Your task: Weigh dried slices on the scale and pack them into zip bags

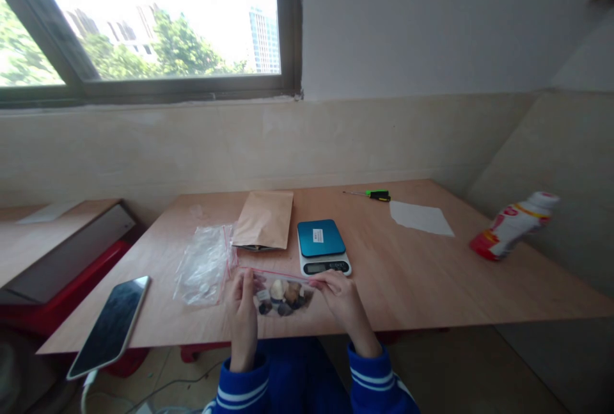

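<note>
Between my two hands hangs a clear zip-lock bag (284, 297) with a red strip along its top and several brown, white and dark stone-like pieces inside. My left hand (243, 302) pinches its left top corner; my right hand (341, 295) pinches the right end of the strip. Just behind the bag stands a kitchen scale (322, 238) with a blue top, a white body and a small display. A brown paper pouch (265, 219) lies left of the scale, its near end slightly parted. Beside it are flat clear plastic bags (201, 265) with red strips.
A phone (112, 324) with a white cable lies at the table's left front edge. Toward the back are a screwdriver (371, 194) with a green and black handle and a piece of white paper (421, 218). A red and white bottle (513, 225) is at the right.
</note>
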Demonstrator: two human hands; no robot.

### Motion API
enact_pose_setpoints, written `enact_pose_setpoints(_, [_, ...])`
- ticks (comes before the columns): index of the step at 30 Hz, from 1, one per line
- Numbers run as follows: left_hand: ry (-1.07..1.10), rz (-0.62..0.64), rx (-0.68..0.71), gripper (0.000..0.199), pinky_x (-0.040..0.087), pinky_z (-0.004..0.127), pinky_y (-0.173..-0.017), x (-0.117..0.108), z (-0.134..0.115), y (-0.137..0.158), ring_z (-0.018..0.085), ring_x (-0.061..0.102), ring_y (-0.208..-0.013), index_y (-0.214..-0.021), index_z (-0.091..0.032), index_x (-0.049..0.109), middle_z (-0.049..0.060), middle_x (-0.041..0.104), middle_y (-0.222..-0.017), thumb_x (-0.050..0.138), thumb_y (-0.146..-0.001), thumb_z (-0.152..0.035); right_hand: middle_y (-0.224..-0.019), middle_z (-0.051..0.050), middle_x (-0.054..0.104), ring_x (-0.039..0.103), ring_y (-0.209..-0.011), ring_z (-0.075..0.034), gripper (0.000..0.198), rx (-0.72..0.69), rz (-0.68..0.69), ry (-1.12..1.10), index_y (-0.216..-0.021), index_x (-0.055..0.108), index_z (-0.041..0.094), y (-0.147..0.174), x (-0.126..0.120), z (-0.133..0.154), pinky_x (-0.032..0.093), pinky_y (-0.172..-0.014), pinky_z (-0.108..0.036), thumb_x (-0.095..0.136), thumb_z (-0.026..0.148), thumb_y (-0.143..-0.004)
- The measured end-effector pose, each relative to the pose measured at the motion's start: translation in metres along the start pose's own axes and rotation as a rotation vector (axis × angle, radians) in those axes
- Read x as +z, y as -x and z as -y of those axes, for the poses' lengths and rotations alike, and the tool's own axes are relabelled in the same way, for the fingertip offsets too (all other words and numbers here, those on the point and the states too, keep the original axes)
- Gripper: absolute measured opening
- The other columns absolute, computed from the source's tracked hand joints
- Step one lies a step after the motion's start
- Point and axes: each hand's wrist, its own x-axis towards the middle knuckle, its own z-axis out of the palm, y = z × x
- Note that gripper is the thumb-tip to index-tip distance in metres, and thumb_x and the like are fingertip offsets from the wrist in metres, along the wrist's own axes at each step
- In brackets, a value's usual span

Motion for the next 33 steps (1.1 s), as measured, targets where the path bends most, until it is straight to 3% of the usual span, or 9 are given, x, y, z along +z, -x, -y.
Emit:
enact_pose_setpoints(6, [0.145,-0.014,-0.104,0.040,0.044,0.022,-0.053,0.010,-0.005,0.004,0.012,0.055,-0.053,-0.064,-0.017,0.059,-0.001,0.059,-0.056,0.061,-0.074,-0.055,-0.079,-0.004,0.074,0.065,-0.076,-0.021,0.024,0.149,-0.013,-0.099,-0.085,0.073,0.023,0.004,-0.006,-0.004,0.049,-0.073,-0.032,0.054,0.037,-0.090])
enact_pose_setpoints(9, [0.320,-0.066,-0.239,0.036,0.040,0.021,-0.046,0.021,-0.009,0.006,0.011,0.055,-0.050,-0.067,-0.017,0.059,-0.002,0.060,-0.057,0.063,-0.071,-0.052,-0.103,-0.007,0.072,0.066,-0.091,-0.022,0.034,0.253,0.059,-0.300,-0.104,0.069,0.023,0.005,-0.009,-0.004,0.051,-0.080,-0.033,0.054,0.049,-0.088])
enact_pose_setpoints(12, [0.462,-0.093,-0.267,0.030,0.044,0.021,-0.050,0.031,-0.013,0.006,0.011,0.057,-0.050,-0.070,-0.017,0.059,-0.003,0.061,-0.058,0.063,-0.071,-0.047,-0.121,-0.011,0.064,0.063,-0.104,-0.023,0.054,0.323,0.177,-0.496,-0.122,0.057,0.022,0.009,-0.011,-0.004,0.051,-0.087,-0.034,0.058,0.057,-0.082])
enact_pose_setpoints(14, [0.538,-0.106,-0.245,0.026,0.047,0.022,-0.054,0.036,-0.016,0.006,0.011,0.060,-0.053,-0.073,-0.017,0.060,-0.003,0.063,-0.061,0.065,-0.070,-0.042,-0.120,-0.011,0.064,0.063,-0.104,-0.024,0.062,0.372,0.268,-0.540,-0.123,0.054,0.021,0.013,-0.011,-0.005,0.051,-0.089,-0.036,0.068,0.055,-0.074])
enact_pose_setpoints(17, [0.602,-0.094,-0.251,0.023,0.047,0.021,-0.054,0.040,-0.015,0.006,0.010,0.059,-0.052,-0.072,-0.018,0.059,-0.004,0.063,-0.061,0.066,-0.069,-0.039,-0.110,-0.010,0.068,0.065,-0.100,-0.024,0.055,0.436,0.309,-0.538,-0.114,0.057,0.019,0.016,-0.006,-0.008,0.052,-0.087,-0.037,0.075,0.047,-0.069])
enact_pose_setpoints(21, [0.564,0.057,-0.301,0.026,0.047,0.023,-0.054,0.036,-0.008,0.003,0.012,0.060,-0.053,-0.073,-0.018,0.061,-0.002,0.065,-0.062,0.063,-0.072,-0.044,-0.098,-0.007,0.071,0.067,-0.093,-0.022,0.043,0.480,0.124,-0.627,-0.097,0.062,0.019,0.012,-0.004,-0.012,0.053,-0.084,-0.036,0.077,0.046,-0.067])
enact_pose_setpoints(24, [0.489,0.252,-0.339,0.042,0.050,0.028,-0.061,0.027,-0.002,-0.001,0.017,0.065,-0.067,-0.086,-0.015,0.066,0.006,0.071,-0.080,0.062,-0.072,-0.054,-0.088,-0.006,0.072,0.068,-0.078,-0.020,0.045,0.570,-0.059,-0.664,-0.092,0.064,0.017,0.008,-0.013,-0.015,0.055,-0.074,-0.033,0.081,0.045,-0.060])
enact_pose_setpoints(28, [0.346,0.407,-0.305,0.054,0.051,0.032,-0.071,0.013,0.004,-0.006,0.022,0.067,-0.084,-0.109,-0.016,0.064,0.013,0.067,-0.113,0.061,-0.074,-0.057,-0.089,-0.006,0.073,0.068,-0.077,-0.017,0.043,0.672,-0.335,-0.700,-0.090,0.068,0.015,0.009,-0.036,-0.027,0.057,-0.070,-0.027,0.083,0.040,-0.059])
enact_pose_setpoints(33, [0.141,0.482,-0.276,0.047,0.050,0.032,-0.075,-0.010,0.005,-0.013,0.023,0.067,-0.089,-0.110,-0.017,0.064,0.014,0.063,-0.122,0.059,-0.078,-0.051,-0.077,-0.001,0.073,0.067,-0.066,-0.013,0.039,0.765,-0.639,-0.755,-0.081,0.070,0.016,0.006,-0.077,-0.064,0.057,-0.062,-0.019,0.087,0.029,-0.049])
